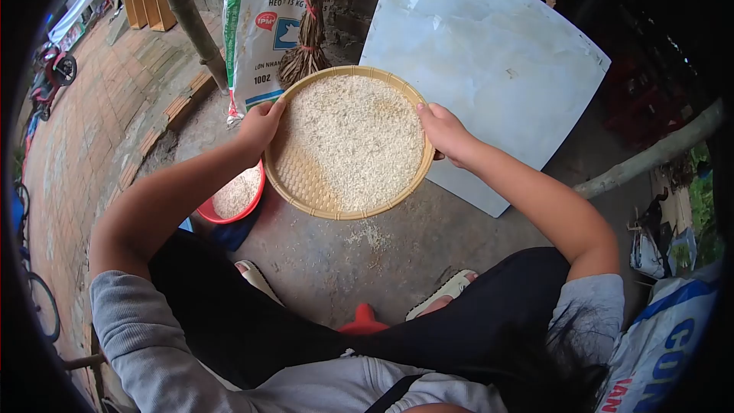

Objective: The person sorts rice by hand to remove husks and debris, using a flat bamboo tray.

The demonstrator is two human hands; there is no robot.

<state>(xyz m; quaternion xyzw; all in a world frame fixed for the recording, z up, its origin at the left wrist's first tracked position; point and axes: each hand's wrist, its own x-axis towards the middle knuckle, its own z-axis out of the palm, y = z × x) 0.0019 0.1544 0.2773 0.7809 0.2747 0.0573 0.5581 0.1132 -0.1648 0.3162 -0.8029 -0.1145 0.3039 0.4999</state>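
Note:
A round woven tray (pixel 300 193) is held up in front of me, above the floor. Pale grain (pixel 355 138) covers most of it, and the weave shows bare at the lower left. My left hand (pixel 261 130) grips the tray's left rim, thumb on top. On the right rim my right hand (pixel 447 134) is closed the same way, its fingers mostly hidden underneath. Below and left of the tray stands a red bowl (pixel 261 183) with more pale grain in it, partly hidden by the tray and my left arm.
A printed feed sack (pixel 256 46) and a straw broom (pixel 306 61) stand behind the tray. A large pale board (pixel 489 69) lies at the right. Scattered grain (pixel 371 237) is on the floor between my feet. Another sack (pixel 665 344) is at lower right.

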